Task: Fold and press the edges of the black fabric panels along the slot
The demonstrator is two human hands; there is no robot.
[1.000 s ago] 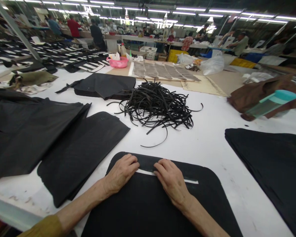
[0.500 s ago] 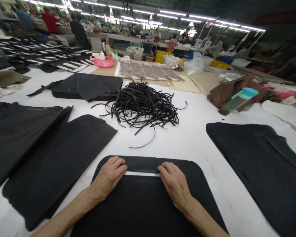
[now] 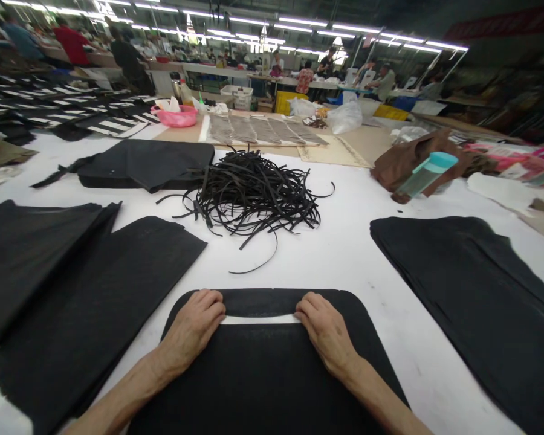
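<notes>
Head view: left hand [image 3: 191,331] and right hand [image 3: 329,333] rest on the folded top edge [image 3: 258,304] of a black fabric panel [image 3: 263,386], fingers [image 3: 207,300] spread flat, pressing, grasping nothing. Risk: uneven pressure could let the fold slip askew. White cutting table [image 3: 344,266] bears tangled black strips [image 3: 254,196] and further panels [image 3: 462,290]; a co-worker [image 3: 126,60] stands beyond, in a long factory hall [image 3: 272,27]

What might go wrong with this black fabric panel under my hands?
The left hand and right hand press a fold in the black fabric panel, with a pale strip showing along it; uneven pressure might skew the fold. The loose black strips nearby might also snag on the panel if it is dragged forward.
</notes>
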